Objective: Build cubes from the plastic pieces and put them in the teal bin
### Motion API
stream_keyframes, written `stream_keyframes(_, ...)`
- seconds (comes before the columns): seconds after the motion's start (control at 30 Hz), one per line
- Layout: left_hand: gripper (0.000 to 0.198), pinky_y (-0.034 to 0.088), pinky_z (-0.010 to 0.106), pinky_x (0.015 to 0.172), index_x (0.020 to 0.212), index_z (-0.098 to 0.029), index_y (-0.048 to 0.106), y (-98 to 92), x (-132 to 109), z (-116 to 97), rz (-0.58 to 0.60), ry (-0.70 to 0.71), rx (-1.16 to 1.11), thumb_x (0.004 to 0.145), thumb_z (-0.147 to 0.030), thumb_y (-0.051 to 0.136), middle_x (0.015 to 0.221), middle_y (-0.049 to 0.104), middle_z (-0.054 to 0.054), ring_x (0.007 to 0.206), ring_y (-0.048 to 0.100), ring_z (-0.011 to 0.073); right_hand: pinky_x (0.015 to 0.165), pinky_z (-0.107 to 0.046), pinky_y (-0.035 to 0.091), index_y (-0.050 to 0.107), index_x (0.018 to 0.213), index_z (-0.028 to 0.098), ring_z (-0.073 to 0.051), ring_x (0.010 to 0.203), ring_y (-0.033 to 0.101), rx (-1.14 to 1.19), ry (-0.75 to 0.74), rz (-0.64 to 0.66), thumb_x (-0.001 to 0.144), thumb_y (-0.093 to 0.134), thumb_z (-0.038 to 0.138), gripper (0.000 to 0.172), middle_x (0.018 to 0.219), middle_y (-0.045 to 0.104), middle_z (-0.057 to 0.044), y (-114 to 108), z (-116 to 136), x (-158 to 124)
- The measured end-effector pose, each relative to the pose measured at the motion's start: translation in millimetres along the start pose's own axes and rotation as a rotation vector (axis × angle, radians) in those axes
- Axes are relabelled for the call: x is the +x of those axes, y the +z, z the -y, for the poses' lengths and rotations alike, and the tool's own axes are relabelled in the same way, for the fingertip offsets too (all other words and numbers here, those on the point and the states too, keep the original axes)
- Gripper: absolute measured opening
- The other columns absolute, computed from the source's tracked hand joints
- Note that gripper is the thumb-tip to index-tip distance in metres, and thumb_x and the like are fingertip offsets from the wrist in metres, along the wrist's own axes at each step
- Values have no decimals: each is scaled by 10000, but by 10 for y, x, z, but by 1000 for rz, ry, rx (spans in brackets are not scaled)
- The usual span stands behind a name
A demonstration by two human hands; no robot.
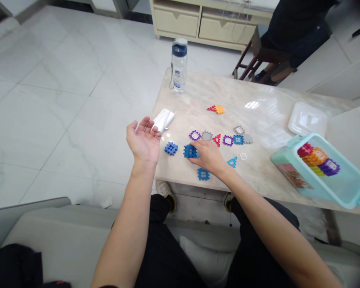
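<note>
My right hand (208, 156) grips a blue toothed building tile (190, 151) over the marble-patterned table. Palm up and fingers spread, my left hand (145, 140) is held empty by the table's left edge, near a white folded item (163, 120). Between the hands lies a darker blue lattice tile (171, 148). Another blue window tile (203, 174) is close to the front edge. Behind my right hand are a purple tile (195, 135), a grey tile (207, 136) and a red triangle (217, 140). A blue triangle (232, 162) is to the right.
A teal bin (315, 188) holding colored tiles stands at right, by a clear lid (307, 119). A water bottle (179, 66) stands at the back left. More tiles, including an orange one (219, 109), lie farther back. A person (297, 32) is beside a dark stool (258, 52).
</note>
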State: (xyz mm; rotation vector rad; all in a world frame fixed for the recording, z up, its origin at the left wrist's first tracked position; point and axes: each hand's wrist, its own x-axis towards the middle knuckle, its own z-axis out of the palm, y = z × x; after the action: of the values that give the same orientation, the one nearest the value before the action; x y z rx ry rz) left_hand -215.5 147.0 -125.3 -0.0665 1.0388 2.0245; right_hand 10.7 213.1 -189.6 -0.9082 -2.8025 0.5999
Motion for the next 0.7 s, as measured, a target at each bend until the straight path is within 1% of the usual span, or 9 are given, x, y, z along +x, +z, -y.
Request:
stream_keyframes(0.17,251,465,208,536,889,-218,683,-106,33,-93,-5,-32,-72,988,-438,613,762,665,24,573,583,102,1049,-463,563,733,1284,169,-354,1243,690,-59,56,72,959,817,333,374,1282,764,-166,139,144,124)
stream_keyframes(0.27,243,465,211,544,887,-219,677,-153,29,-116,-1,-41,-88,988,-436,631,755,655,19,573,580,101,1004,-460,574,736,1247,186,-355,1227,691,-90,101,106,954,812,330,335,1265,764,-161,193,187,152)
stream_keyframes(0.47,265,454,210,551,880,-216,665,-173,24,-97,-23,-86,-87,992,-453,630,761,643,13,581,574,98,1034,-459,572,723,1245,183,-344,1247,679,-70,104,124,955,791,340,337,1288,747,-151,304,217,180)
stream_keyframes(0.57,265,448,212,546,887,-215,663,-180,28,-97,-29,-119,-115,1000,-449,612,749,629,12,577,558,100,1033,-451,580,716,1261,175,-341,1268,661,-76,109,137,950,776,321,349,1341,713,-155,337,225,164)
stream_keyframes(0.7,265,449,214,543,881,-216,662,-203,35,-95,-17,-134,-128,1003,-447,619,748,622,11,568,547,97,1022,-463,590,708,1271,171,-347,1280,634,-104,125,122,936,776,317,371,1383,666,-169,356,233,142)
